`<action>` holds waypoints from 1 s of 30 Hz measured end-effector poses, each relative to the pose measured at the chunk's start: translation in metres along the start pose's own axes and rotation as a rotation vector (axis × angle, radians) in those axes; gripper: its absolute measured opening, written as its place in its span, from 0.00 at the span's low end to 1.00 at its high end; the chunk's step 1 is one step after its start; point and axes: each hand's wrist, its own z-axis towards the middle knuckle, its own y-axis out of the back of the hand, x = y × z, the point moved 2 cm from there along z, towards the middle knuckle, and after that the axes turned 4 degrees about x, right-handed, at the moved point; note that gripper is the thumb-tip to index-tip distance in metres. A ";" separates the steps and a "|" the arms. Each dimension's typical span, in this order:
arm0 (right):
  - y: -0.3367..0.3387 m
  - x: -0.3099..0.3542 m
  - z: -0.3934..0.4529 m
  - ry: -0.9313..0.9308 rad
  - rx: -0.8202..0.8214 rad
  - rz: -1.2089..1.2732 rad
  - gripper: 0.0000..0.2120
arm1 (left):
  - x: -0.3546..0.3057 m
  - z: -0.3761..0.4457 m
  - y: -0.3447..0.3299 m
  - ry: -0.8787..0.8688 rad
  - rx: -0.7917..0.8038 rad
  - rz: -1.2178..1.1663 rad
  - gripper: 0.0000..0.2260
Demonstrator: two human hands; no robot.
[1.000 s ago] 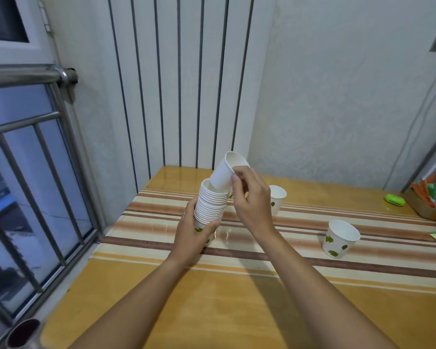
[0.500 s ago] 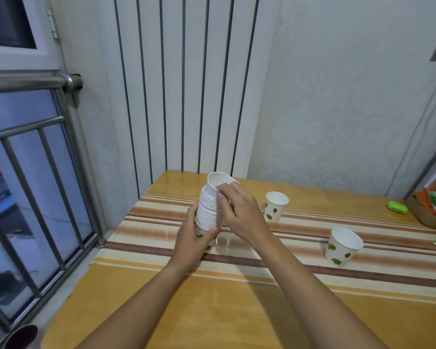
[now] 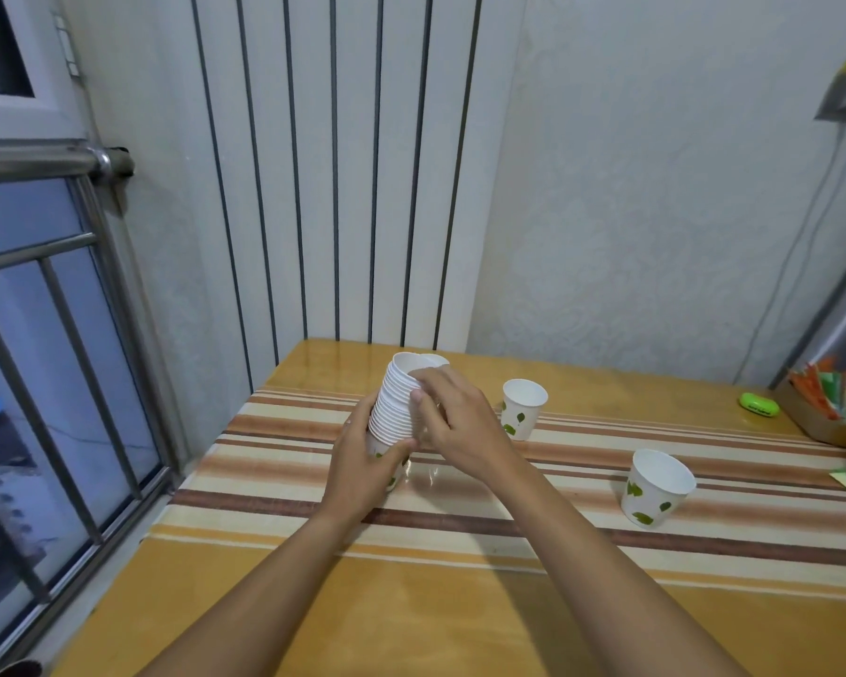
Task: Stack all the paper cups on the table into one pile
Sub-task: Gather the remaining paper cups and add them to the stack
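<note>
A stack of white paper cups (image 3: pixel 395 405) with green leaf prints stands on the striped table (image 3: pixel 460 525), leaning slightly left. My left hand (image 3: pixel 362 461) grips the stack's base. My right hand (image 3: pixel 453 422) rests against the stack's upper right side, fingers on the top cup. Two single cups stand upright on the table to the right: one (image 3: pixel 523 408) just past my right hand, another (image 3: pixel 658 486) nearer and further right.
A green object (image 3: pixel 758 405) and a cardboard box of coloured packets (image 3: pixel 836 408) sit at the table's far right. A window with metal bars (image 3: pixel 45 383) runs along the left. A striped wall panel stands behind the table.
The tilted cup in my right hand came down onto the stack and now sits nested on top. My left hand kept its hold on the base.
</note>
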 end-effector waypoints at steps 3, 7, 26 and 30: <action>0.006 -0.010 0.008 -0.019 -0.175 0.117 0.13 | 0.001 0.010 0.004 0.016 -0.028 0.016 0.32; 0.001 -0.035 0.018 -0.179 -0.272 0.059 0.10 | 0.012 0.015 0.008 0.012 -0.051 0.038 0.33; -0.072 -0.110 0.055 -0.594 -0.162 -0.035 0.07 | 0.035 0.021 0.011 0.031 0.005 0.021 0.35; -0.067 -0.105 0.052 -0.508 -0.263 -0.022 0.02 | 0.035 0.021 0.011 0.035 0.000 0.031 0.35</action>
